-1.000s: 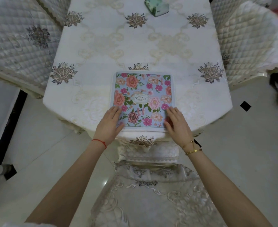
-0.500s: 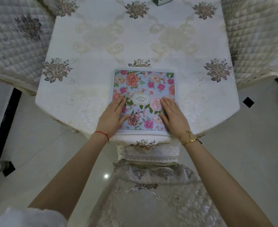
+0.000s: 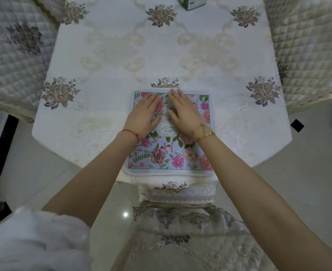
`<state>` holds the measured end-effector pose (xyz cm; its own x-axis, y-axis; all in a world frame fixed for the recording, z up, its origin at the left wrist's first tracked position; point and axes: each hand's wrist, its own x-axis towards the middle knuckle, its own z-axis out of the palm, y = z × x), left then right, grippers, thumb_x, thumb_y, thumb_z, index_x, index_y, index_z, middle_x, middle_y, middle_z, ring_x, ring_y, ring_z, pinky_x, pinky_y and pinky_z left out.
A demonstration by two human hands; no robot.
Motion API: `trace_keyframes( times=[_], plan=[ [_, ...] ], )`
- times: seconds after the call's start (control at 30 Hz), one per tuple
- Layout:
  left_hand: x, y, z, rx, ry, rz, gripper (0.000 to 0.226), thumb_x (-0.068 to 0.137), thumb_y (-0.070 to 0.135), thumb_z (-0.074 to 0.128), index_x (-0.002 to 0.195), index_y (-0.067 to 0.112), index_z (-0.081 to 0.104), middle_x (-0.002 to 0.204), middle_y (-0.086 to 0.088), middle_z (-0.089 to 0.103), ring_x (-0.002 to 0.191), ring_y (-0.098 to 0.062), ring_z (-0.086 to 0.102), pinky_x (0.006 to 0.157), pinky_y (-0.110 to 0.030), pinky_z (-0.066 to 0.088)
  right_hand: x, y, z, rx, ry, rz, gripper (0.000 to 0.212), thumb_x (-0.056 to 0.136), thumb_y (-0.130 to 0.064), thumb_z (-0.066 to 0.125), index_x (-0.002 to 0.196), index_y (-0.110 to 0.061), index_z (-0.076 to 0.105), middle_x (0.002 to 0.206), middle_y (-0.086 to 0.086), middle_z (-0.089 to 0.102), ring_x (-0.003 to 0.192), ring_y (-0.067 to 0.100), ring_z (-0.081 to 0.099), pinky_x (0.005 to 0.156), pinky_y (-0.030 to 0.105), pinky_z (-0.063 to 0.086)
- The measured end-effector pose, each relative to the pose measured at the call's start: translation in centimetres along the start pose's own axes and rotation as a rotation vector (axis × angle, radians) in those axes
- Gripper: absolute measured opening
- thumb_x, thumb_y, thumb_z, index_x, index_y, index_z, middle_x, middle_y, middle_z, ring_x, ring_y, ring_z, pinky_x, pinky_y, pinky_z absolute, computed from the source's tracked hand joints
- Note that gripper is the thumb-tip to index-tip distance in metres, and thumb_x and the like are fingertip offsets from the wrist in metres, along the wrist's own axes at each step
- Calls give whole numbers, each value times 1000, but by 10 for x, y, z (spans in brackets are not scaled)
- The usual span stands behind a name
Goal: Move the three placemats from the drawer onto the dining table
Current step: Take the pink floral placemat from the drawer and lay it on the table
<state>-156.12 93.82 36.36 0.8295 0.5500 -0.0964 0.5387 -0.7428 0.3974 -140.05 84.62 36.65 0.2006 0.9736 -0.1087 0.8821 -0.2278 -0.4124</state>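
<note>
A floral placemat (image 3: 161, 155), pale blue with pink flowers, lies flat at the near edge of the dining table (image 3: 161, 55), which wears a white embroidered cloth. Whether more placemats lie under it I cannot tell. My left hand (image 3: 144, 116) rests flat on the placemat's upper left part, fingers straight. My right hand (image 3: 182, 112) lies flat beside it on the upper middle, fingertips at the placemat's far edge. Both hands hold nothing.
Quilted chairs stand at the left (image 3: 11, 61) and right (image 3: 309, 51) of the table. A lace-covered chair (image 3: 180, 231) sits tucked in right below me. A green box (image 3: 190, 1) stands at the table's far end. The floor is pale tile.
Both hands have slid from the placemat's near corners up across it to its far half, coming closer together. The placemat has stayed in place.
</note>
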Motion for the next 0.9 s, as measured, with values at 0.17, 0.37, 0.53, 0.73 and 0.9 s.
trace_keyframes(
  times=[0.17,0.37,0.53,0.73,0.9],
  plan=[
    [22,-4,8,-5,-15,-30,62,100,36,39,152,9,18,161,-8,15,149,-22,11,122,-37,9,16,15,9,-19,-63,17,63,101,-38,37,152,-9,14,161,7,10,148,21,5,121,34,3],
    [2,-31,6,34,28,-61,72,96,49,34,153,9,15,161,-9,14,149,-23,12,122,-39,10,-11,50,-3,-4,14,96,66,100,-45,38,152,-11,15,160,6,13,148,20,8,120,31,2],
    [-9,-45,0,85,42,-155,73,97,46,42,152,7,13,161,-10,13,149,-24,10,122,-36,5,-34,73,-11,9,103,242,73,97,-49,42,150,-6,19,159,10,18,147,24,12,121,36,7],
    [17,-16,-7,14,23,-41,68,98,39,45,151,6,18,160,-13,16,148,-28,11,122,-38,6,-7,32,-5,-4,62,14,68,97,-41,47,151,-9,20,159,9,17,148,24,8,120,36,4],
    [38,-9,2,3,-63,11,67,97,39,43,152,11,18,161,-8,15,149,-24,11,121,-43,12,14,22,7,7,-51,-22,66,98,-40,45,151,-11,18,160,5,14,148,22,7,121,39,7]
  ],
)
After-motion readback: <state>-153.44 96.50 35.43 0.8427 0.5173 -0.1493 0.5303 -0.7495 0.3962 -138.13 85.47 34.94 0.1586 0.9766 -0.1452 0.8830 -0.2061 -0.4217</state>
